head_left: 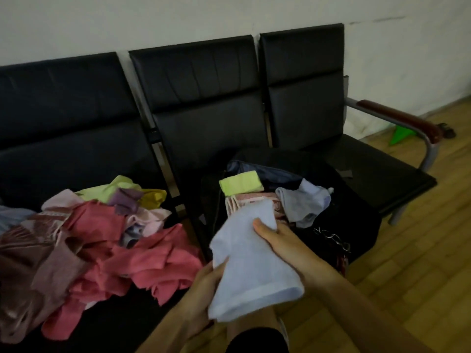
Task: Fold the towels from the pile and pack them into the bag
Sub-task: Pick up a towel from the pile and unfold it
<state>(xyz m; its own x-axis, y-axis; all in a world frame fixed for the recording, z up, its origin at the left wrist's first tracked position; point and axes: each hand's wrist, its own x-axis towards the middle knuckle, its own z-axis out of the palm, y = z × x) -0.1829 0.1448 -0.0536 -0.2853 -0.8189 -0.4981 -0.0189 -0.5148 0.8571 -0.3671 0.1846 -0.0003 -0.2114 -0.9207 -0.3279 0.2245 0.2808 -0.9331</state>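
A folded pale blue towel [251,263] is held in front of me between both hands. My left hand [206,278] grips its lower left edge. My right hand [277,236] holds its upper right side, thumb on top. Just beyond it, an open black bag [339,215] sits on the middle seat of a bench. Inside the bag lie a folded lime-green towel [239,183], a pink striped towel [244,200] and a crumpled light blue cloth [303,202]. A loose pile of towels [102,233] in pink, mauve, yellow and green covers the left seat.
The black three-seat bench [204,98] stands against a white wall; its right seat [377,171] holds only the bag's edge, and a brown armrest [397,118] ends it. Wooden floor [420,263] lies to the right, with a green object [401,135] near the wall.
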